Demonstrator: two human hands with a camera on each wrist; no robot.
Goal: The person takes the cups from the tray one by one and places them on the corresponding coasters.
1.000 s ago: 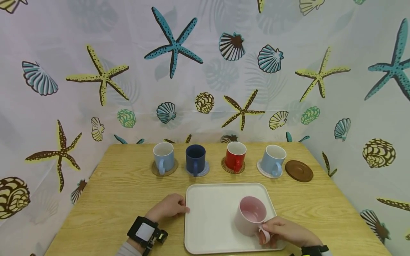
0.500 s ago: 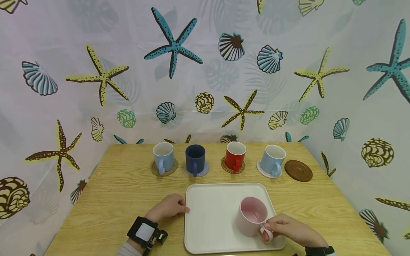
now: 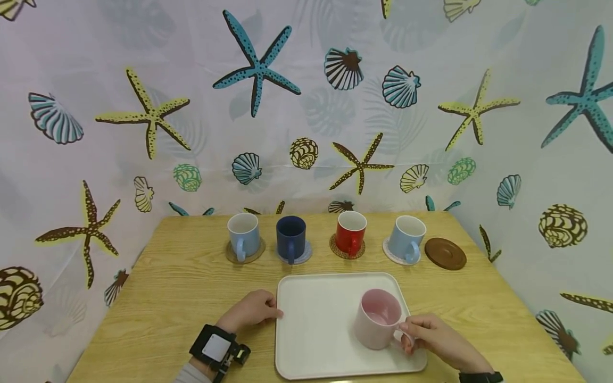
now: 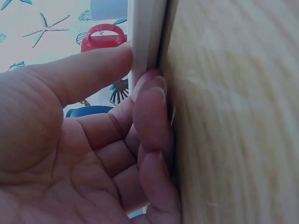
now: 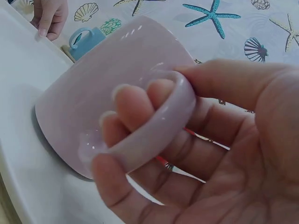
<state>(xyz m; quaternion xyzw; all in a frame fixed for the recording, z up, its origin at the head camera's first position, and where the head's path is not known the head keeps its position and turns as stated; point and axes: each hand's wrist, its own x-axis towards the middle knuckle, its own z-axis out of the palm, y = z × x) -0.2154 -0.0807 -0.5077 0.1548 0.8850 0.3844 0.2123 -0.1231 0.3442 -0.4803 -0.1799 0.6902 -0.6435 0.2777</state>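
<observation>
A pink mug [image 3: 375, 324] stands on the right part of a white tray [image 3: 313, 324]. My right hand [image 3: 438, 340] holds it by the handle [image 5: 154, 133]; in the right wrist view several fingers pass through the loop and the thumb lies at its top. At the tray's left edge, my left hand [image 3: 254, 310] grips the rim, thumb on top. In the left wrist view the curled fingers [image 4: 152, 112] sit under the rim, against the wooden table [image 4: 233, 116].
Along the back stand a light blue mug [image 3: 244, 233], a dark blue mug [image 3: 290, 236], a red mug [image 3: 350, 233] and another light blue mug [image 3: 407, 236], each on a coaster. A brown coaster [image 3: 445, 254] lies at far right. Behind hangs a shell-patterned curtain [image 3: 306, 106].
The pink mug has shifted slightly right and away from me on the tray, its handle turning rightward. My right hand has moved with it. The left hand stays at the rim.
</observation>
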